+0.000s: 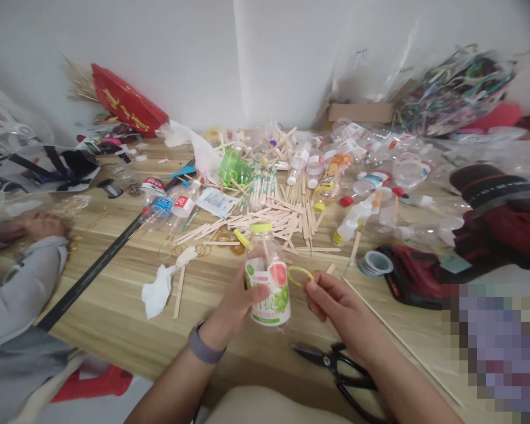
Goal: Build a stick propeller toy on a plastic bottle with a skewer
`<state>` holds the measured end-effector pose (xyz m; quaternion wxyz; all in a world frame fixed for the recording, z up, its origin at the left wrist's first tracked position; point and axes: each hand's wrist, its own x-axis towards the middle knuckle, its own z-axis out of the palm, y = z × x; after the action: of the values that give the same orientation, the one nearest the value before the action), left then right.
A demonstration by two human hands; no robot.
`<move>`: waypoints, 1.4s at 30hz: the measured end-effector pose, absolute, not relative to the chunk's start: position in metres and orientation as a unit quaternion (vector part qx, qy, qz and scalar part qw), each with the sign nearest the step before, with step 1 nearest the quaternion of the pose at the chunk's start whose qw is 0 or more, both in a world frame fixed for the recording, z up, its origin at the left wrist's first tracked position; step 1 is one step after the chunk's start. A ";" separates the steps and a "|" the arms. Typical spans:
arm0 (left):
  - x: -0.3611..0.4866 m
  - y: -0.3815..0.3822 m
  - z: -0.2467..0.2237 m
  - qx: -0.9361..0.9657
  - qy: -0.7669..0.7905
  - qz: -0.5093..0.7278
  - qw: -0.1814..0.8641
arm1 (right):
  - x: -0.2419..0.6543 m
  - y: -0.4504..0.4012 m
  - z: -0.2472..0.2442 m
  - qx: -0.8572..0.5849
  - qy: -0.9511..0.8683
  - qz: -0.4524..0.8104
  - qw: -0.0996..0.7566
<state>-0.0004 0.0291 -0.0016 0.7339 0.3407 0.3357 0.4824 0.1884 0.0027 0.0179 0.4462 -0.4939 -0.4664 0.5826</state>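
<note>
A clear plastic bottle [269, 294] with a yellow cap [261, 228] and a fruit label stands upright in front of me. My left hand [236, 303] wraps round its left side, the thumb on the label. Just right of the bottle, my right hand [331, 297] pinches a thin yellow ring [301, 270] between thumb and fingers. A yellow spout-like piece [242, 238] juts out at the bottle's upper left. Black-handled scissors [331, 359] lie below my right hand.
Wooden sticks [287, 221] are heaped behind the bottle, with many plastic bottles [371, 182] beyond. A red power tool [408, 274] and tape roll [374, 263] lie right. White tissue [158, 291] lies left. Another person's hands [44, 227] rest at far left.
</note>
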 end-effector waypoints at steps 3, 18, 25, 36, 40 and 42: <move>0.002 0.026 -0.001 0.328 0.330 0.459 0.757 | 0.184 0.002 0.018 -0.490 -0.463 0.596 0.436; 0.001 0.028 -0.014 0.297 0.305 0.412 0.805 | 0.179 -0.002 0.009 -0.496 -0.463 0.571 0.461; -0.007 0.035 -0.014 0.228 0.308 0.443 0.811 | 0.196 0.003 0.013 -0.514 -0.344 0.589 0.520; -0.029 0.057 -0.004 0.154 0.270 0.553 0.773 | 0.257 0.007 0.026 -0.416 -0.019 0.506 0.755; -0.023 0.052 -0.004 0.162 0.268 0.515 0.798 | 0.248 0.009 0.019 -0.446 -0.062 0.542 0.709; -0.019 0.049 -0.006 0.165 0.272 0.496 0.807 | 0.240 0.009 0.014 -0.466 -0.120 0.559 0.675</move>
<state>-0.0190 0.0492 -0.0056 0.8075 0.1654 0.2724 0.4964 0.2402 0.0088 0.0140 0.6752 -0.4663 -0.1198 0.5588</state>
